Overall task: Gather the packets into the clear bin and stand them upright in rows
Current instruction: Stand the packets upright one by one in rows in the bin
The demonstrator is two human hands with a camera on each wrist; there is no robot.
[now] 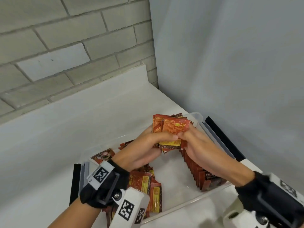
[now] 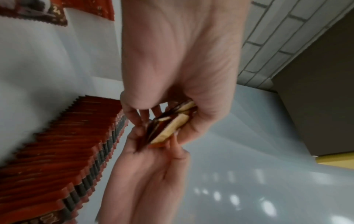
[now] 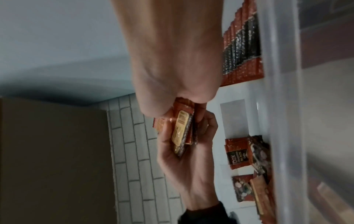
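1. Head view: your left hand [image 1: 144, 150] and right hand [image 1: 199, 148] meet above the clear bin [image 1: 218, 139] on the white tabletop [image 1: 65, 129], and both curl around one bundle of packets [image 1: 171, 129], held up clear of the bin floor. A standing row of packets [image 1: 195, 167] runs along the bin's right wall, on edge and leaning on one another. Loose packets [image 1: 148, 186] lie flat in a heap at the bin's near left, some under your left wrist. The packets are red-orange sachets with yellow label panels and crimped, saw-toothed ends.

2. Left wrist view: your left hand [image 2: 182, 68] pinches the bundle [image 2: 170, 125] between thumb and fingers, and your right hand [image 2: 149, 174] cups it from the other side. The standing row [image 2: 63, 151] shows as tightly packed red edges with a dark band.

3. Right wrist view: your right hand [image 3: 172, 60] grips the bundle [image 3: 182, 130] at its top, while your left hand [image 3: 187, 154] cradles it below. The bin wall [image 3: 283, 106] is translucent and blurred.

4. Handling, as a judgement: these sachets look light, thin and slick, so a stack probably fans or slides apart. Squeeze the flat faces together near the middle, not the crimped ends, and square the edges before setting them down against the row.
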